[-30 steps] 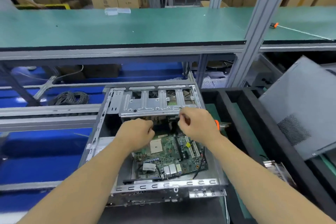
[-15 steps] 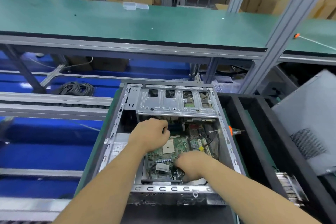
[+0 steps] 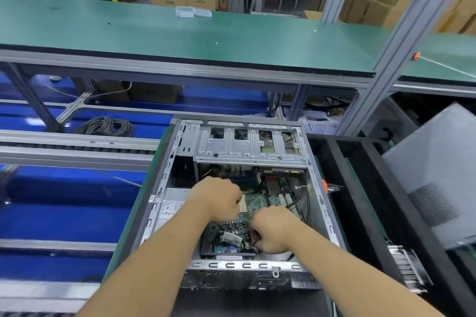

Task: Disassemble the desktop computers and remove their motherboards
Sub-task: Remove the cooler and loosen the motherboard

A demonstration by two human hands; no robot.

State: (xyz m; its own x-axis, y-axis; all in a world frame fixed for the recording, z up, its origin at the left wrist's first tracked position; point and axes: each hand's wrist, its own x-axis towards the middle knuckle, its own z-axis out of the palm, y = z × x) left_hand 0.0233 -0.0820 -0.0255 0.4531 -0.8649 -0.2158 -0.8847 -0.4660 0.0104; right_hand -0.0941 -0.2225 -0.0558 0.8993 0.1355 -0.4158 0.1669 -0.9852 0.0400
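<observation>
Head view shows your two hands down inside the open computer case [image 3: 231,273]. A metal drive cage [image 3: 247,147] sits just past them, and black cables [image 3: 300,198] lie to their right. Your left hand [image 3: 219,199] is curled in a fist over the green motherboard [image 3: 253,201]. Your right hand [image 3: 274,229] is curled at its near edge; you can't tell what it grips. Case walls stand close on both sides.
</observation>
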